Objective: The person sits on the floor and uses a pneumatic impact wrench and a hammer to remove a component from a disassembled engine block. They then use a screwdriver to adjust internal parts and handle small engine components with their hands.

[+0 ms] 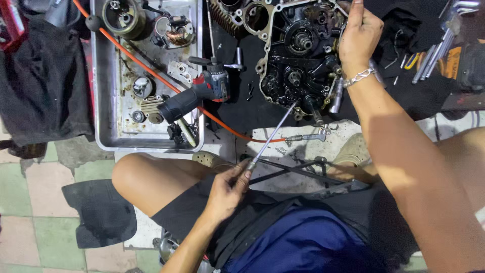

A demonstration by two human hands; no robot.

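Note:
I look down at a dark, oily engine case (pixel 298 55) lying on a black mat on the floor. My left hand (pixel 227 189) grips the handle end of a long thin metal tool (pixel 270 136), whose tip reaches the lower part of the engine case. My right hand (pixel 357 35) rests on the case's right edge with fingers curled around it; a metal chain bracelet (pixel 358 77) circles that wrist. What the right fingers pinch is hidden.
A metal tray (pixel 108 121) at left holds engine parts and a red and black cordless driver (pixel 197 96). An orange hose (pixel 151 73) crosses the tray. Wrenches and hex keys (pixel 439 45) lie at upper right. A black rag (pixel 98 212) sits on the tiled floor.

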